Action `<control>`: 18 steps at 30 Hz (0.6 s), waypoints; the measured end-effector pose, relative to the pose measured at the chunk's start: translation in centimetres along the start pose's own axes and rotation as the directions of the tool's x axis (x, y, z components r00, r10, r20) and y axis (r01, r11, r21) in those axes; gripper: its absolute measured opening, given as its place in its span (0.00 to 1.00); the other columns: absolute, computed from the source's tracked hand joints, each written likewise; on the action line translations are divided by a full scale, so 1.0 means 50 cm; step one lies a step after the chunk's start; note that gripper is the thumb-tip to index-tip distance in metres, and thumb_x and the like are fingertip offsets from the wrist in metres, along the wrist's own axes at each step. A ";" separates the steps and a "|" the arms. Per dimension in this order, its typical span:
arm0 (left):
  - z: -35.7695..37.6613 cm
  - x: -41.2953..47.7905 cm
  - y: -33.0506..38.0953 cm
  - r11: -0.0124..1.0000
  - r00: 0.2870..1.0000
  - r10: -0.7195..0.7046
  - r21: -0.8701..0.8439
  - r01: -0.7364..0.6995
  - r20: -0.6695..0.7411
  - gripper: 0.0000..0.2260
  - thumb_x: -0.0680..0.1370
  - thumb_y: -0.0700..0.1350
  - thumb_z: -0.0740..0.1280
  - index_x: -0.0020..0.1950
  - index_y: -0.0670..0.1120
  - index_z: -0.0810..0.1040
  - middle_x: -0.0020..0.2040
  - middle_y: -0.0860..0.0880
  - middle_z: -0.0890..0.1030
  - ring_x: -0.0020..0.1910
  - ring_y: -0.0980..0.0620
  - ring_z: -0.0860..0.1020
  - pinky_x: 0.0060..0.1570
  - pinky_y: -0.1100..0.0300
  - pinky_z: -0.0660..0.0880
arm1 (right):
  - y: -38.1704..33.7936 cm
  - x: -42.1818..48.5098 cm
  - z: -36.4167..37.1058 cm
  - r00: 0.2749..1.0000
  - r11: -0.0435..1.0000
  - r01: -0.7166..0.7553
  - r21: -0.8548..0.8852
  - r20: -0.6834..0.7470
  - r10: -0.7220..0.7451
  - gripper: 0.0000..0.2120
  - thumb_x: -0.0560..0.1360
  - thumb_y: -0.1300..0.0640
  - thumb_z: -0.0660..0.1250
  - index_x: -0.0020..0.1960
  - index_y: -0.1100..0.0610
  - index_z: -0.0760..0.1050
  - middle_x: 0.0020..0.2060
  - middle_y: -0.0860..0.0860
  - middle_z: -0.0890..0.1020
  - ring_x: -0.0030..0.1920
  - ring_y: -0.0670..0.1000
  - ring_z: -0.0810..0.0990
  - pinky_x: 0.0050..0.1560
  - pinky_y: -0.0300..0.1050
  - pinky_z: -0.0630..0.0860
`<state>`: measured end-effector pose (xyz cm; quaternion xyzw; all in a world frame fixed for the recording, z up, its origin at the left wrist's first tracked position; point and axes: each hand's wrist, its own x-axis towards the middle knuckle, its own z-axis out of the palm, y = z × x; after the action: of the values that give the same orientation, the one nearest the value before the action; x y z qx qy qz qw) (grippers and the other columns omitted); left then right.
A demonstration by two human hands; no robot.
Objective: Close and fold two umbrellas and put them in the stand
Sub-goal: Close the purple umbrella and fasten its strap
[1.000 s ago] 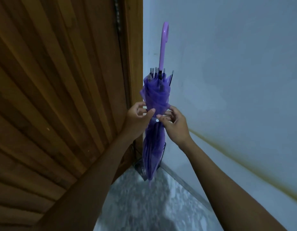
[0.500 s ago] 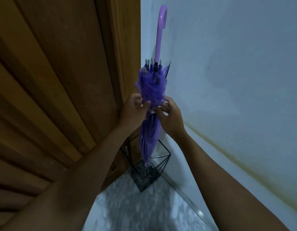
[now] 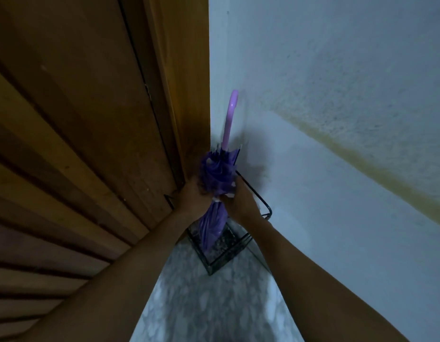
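A folded purple umbrella [image 3: 217, 174] stands nearly upright at the centre of the frame; its pale lilac hooked handle [image 3: 230, 114] points up along the wall [image 3: 337, 70]; its tip points down inside a black wire stand [image 3: 269, 211] at lower centre, though whether the tip touches the base cannot be told. The left hand [image 3: 193, 197] grips the bunched canopy from the left side; the right hand [image 3: 239, 203] grips it from the right, fingers curled round the fabric. Both forearms reach in from the bottom edge. A wooden door [image 3: 90, 119] fills the left half; speckled grey floor [image 3: 209, 304] shows at bottom centre.
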<state>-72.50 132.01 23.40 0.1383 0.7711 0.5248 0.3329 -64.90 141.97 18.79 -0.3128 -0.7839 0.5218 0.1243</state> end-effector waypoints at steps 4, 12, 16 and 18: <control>0.011 0.028 -0.033 0.999 1.000 0.017 0.027 -0.016 -0.019 0.21 0.79 0.28 0.61 0.72 0.36 0.65 0.63 0.39 0.74 0.64 0.40 0.73 0.56 0.56 0.74 | 0.042 0.021 0.021 0.998 0.995 -0.064 -0.079 0.021 0.065 0.20 0.76 0.65 0.67 0.66 0.62 0.67 0.60 0.59 0.80 0.58 0.59 0.79 0.44 0.38 0.69; 0.028 0.083 -0.056 0.992 0.997 0.024 0.129 -0.014 -0.074 0.11 0.81 0.31 0.56 0.58 0.42 0.74 0.50 0.44 0.78 0.47 0.48 0.78 0.40 0.67 0.77 | 0.066 0.055 0.045 0.980 0.975 -0.185 -0.120 0.055 0.193 0.21 0.77 0.63 0.65 0.68 0.61 0.65 0.60 0.60 0.79 0.60 0.60 0.79 0.51 0.46 0.73; 0.028 0.096 -0.064 0.986 0.997 -0.059 0.150 0.067 -0.059 0.14 0.78 0.32 0.64 0.63 0.32 0.73 0.58 0.39 0.78 0.61 0.41 0.75 0.56 0.57 0.71 | 0.064 0.054 0.039 0.978 0.968 -0.207 -0.142 -0.005 0.209 0.19 0.78 0.61 0.65 0.67 0.62 0.67 0.58 0.59 0.80 0.58 0.59 0.80 0.49 0.43 0.72; 0.031 0.096 -0.060 0.990 0.996 -0.067 0.119 0.074 -0.059 0.13 0.78 0.31 0.63 0.63 0.30 0.72 0.60 0.35 0.78 0.60 0.41 0.75 0.52 0.61 0.70 | 0.056 0.045 0.032 0.978 0.969 -0.207 -0.132 -0.039 0.204 0.20 0.79 0.61 0.65 0.69 0.62 0.67 0.58 0.59 0.80 0.58 0.58 0.80 0.48 0.41 0.72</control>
<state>-74.63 134.59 18.58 0.1165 0.8149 0.4685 0.3208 -66.48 142.90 15.33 -0.4066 -0.7793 0.4733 0.0579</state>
